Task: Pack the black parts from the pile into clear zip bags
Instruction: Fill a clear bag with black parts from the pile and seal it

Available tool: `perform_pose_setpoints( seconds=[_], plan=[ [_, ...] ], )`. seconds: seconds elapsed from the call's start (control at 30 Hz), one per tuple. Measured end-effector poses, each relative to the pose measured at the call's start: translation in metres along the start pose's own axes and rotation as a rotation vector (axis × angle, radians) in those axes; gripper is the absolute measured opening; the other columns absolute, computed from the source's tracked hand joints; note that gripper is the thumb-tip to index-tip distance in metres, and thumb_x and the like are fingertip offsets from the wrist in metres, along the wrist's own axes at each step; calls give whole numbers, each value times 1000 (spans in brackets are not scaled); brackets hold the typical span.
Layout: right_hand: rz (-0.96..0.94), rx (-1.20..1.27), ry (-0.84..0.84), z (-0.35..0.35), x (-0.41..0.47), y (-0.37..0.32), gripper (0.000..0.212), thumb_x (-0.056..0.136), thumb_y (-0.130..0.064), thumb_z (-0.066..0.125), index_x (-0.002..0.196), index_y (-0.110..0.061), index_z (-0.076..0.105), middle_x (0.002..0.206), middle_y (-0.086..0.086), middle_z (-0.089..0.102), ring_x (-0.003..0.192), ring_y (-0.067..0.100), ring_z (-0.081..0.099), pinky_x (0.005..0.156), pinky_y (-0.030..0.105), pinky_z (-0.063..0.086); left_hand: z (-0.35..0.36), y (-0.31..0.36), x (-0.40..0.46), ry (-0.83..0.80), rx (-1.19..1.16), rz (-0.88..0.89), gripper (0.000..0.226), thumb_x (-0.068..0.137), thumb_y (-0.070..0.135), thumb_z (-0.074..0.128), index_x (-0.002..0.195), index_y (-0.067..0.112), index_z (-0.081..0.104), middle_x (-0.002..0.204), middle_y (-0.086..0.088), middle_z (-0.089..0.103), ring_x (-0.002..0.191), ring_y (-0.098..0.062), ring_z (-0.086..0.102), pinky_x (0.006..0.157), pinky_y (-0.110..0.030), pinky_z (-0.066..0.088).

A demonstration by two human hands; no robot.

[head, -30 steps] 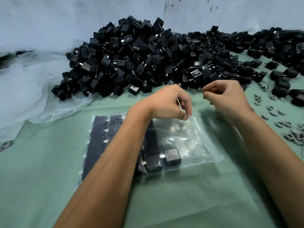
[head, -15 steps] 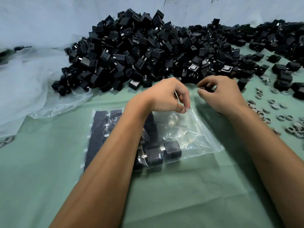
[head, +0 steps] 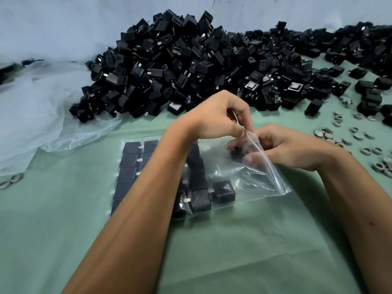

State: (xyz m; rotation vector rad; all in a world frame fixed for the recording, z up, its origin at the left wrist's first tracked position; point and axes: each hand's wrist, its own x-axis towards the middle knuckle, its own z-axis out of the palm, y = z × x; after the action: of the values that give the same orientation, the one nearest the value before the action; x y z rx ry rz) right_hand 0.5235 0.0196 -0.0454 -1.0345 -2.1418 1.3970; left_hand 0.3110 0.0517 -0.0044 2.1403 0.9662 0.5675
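Note:
A big pile of black parts [head: 191, 66] lies across the back of the green table. A clear zip bag [head: 250, 177] lies in front of it, with several black parts [head: 129, 164] in rows inside. My left hand [head: 216, 115] pinches the bag's upper lip at its mouth and lifts it. My right hand [head: 288, 145] reaches into the mouth, its fingers showing through the plastic. A dark part [head: 237, 153] sits at those fingertips, blurred by the film. My left forearm hides the middle of the bag.
Crumpled clear plastic sheeting [head: 42, 115] lies at the left. Small grey rings [head: 358, 136] are scattered at the right, with two more [head: 10, 181] at the left edge. Loose black parts [head: 369, 96] lie at the far right. The green cloth [head: 233, 251] covers the near table.
My right hand came back from the edge of the pile and went into the bag's mouth. My left hand kept hold of the bag's lip.

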Motion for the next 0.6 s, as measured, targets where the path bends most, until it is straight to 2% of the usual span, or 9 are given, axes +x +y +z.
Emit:
perform_pose_setpoints(
  seconds=[0.07,0.17,0.23,0.3,0.37,0.43,0.5,0.6],
  plan=[
    [2,-9,17,5,4,-1,35,89,-21,75,123,-15,73,105,-1,79,95,14,74,83,21,55,-1,1,0,16,-12,5,21,74,-9,72,81,10,78,86,-17,72,73,-21,56,73,-47,54],
    [-30,-15,74,14,10,-3,42,78,-31,81,116,-13,74,107,0,79,103,18,75,93,34,57,-3,0,0,45,-3,3,22,73,-6,73,80,15,77,89,-19,72,75,-32,59,77,-49,54],
    [-24,1,89,18,12,-4,51,69,-42,81,110,-12,75,107,3,79,104,22,75,96,41,58,-4,-4,0,86,3,-22,20,77,-3,77,83,15,77,92,-20,71,82,-37,63,79,-44,55],
    [-16,25,61,22,14,-4,45,72,-39,85,106,-11,77,104,6,79,98,26,76,90,41,61,-8,-11,1,149,2,-63,12,80,3,79,86,13,77,90,-18,72,73,-21,61,72,-33,53],
    [-16,52,30,24,15,-4,34,78,-29,88,102,-8,77,98,11,79,89,32,76,82,45,62,-13,-19,0,218,40,-110,9,82,8,80,85,16,78,81,-7,70,65,-6,55,66,-23,48],
    [-19,69,21,25,17,-4,33,78,-29,89,100,-7,78,96,16,78,86,42,74,82,58,61,-18,-27,-2,260,67,-154,8,83,12,80,83,20,77,79,-1,69,64,-6,55,67,-24,51],
    [-16,78,-9,26,18,-5,36,77,-38,90,99,-11,79,95,20,76,84,46,73,81,64,59,-22,-31,-4,283,70,-185,7,84,13,79,83,20,78,80,-1,69,67,-8,57,71,-26,54],
    [-7,98,-47,28,18,-6,33,79,-40,89,97,-15,80,92,21,75,77,48,71,72,55,61,-22,-33,-4,300,79,-194,5,86,14,78,85,19,78,79,0,68,66,-6,56,70,-23,53]
  ],
)
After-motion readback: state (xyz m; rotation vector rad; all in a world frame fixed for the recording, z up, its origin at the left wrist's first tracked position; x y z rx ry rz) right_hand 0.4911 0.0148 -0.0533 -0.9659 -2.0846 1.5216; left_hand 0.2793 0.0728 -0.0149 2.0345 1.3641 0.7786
